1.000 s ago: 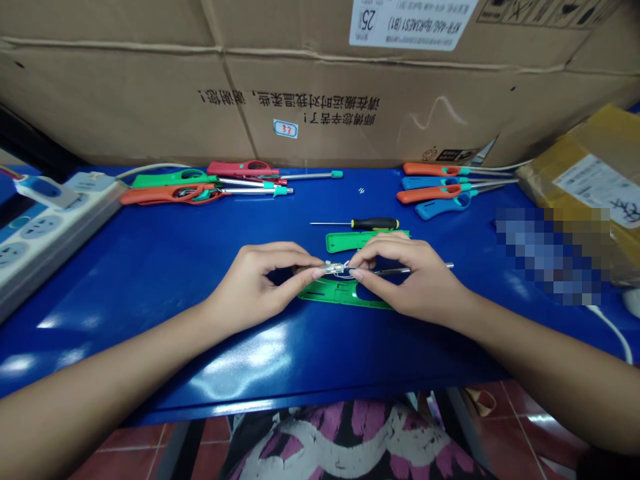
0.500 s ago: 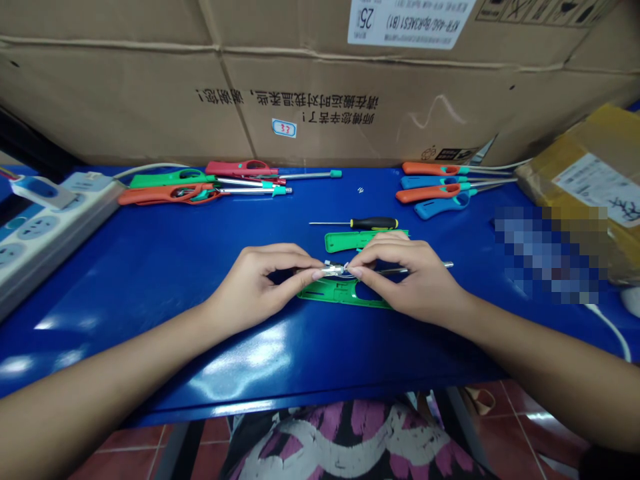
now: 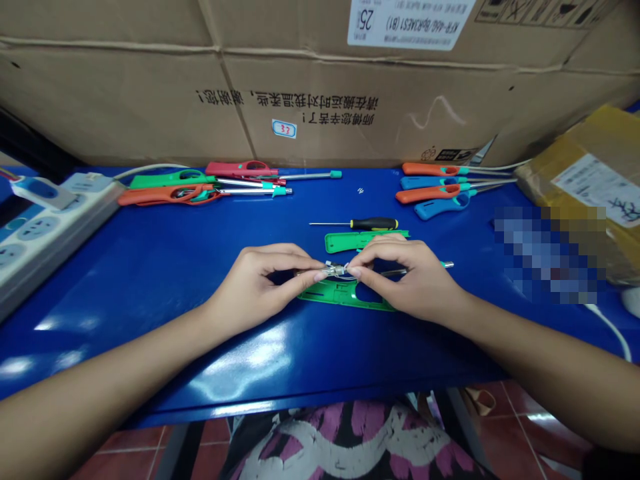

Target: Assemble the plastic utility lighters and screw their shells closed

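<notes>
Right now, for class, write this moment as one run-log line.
left hand: pinching small part | right hand: at part's end | screwdriver: on blue table

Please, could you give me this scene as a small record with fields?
left hand: pinches small part
right hand: at the part's right end; exact hold unclear
far shell: green, beyond the part
near shell: green, nearer the person
screwdriver: beyond far shell, tip left
left lighters: green, orange, red
right lighters: two orange, two blue
table: blue
</notes>
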### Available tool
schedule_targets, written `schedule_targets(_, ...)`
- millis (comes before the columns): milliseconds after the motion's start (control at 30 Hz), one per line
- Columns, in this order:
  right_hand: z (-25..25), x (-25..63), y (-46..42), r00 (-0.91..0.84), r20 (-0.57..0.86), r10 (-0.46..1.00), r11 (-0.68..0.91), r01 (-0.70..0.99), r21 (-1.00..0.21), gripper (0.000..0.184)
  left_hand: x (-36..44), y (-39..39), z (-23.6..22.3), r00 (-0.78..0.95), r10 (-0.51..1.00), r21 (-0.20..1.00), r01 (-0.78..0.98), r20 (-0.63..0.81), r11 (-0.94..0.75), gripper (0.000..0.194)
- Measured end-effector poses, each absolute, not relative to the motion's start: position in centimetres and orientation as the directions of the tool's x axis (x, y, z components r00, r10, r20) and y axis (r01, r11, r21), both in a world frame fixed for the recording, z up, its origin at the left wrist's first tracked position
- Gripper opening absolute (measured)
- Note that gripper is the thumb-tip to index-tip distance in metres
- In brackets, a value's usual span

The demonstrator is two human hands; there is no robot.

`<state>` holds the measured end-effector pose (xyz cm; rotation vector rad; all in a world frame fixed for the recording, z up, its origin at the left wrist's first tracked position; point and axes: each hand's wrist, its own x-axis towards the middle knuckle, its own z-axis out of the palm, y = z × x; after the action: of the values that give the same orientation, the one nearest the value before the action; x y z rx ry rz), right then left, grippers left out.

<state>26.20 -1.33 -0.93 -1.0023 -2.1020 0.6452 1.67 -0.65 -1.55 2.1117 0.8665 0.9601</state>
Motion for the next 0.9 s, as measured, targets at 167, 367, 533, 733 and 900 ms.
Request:
schedule_targets(167, -0.5, 26.5, -1.4, -0.472, 0.41, 0.78, 0.623, 0.53, -0.575, 0.001, 1.6, -0.7, -1.4, 0.504, 0.756, 0.729, 0.312, 0.417, -0.61, 0.014)
schedule_targets(367, -1.0, 26.3, -1.1, -0.504, 0.364, 0.784, 0.601, 0.466, -0.65, 0.01, 1.6, -1.0, -1.4, 0.54, 0.689, 0.648, 0.307, 0.484, -0.697, 0.019)
schedule_targets(533, -1.3, 26.3, -1.0, -0.523, 0.312, 0.793, 0.576, 0.479, -0.662, 0.011, 1.4, -0.8, -1.3, 0.592, 0.627, 0.582, 0.301, 0.506, -0.755, 0.02)
schedule_targets(733, -1.2, 27.0, -0.5, -0.492, 0.308, 0.814, 0.58, 0.66, -0.477, 0.009, 0.7, -0.1, -1.2, 0.698, 0.55, 0.561, 0.253, 0.459, -0.788, 0.024)
schedule_targets(900, -1.8, 26.9, -0.3, -0.559, 0.228, 0.797, 0.596, 0.67, -0.442, 0.008, 0.8, -0.2, -1.5, 0.788, 0.472, 0.579, 0.185, 0.395, -0.794, 0.028)
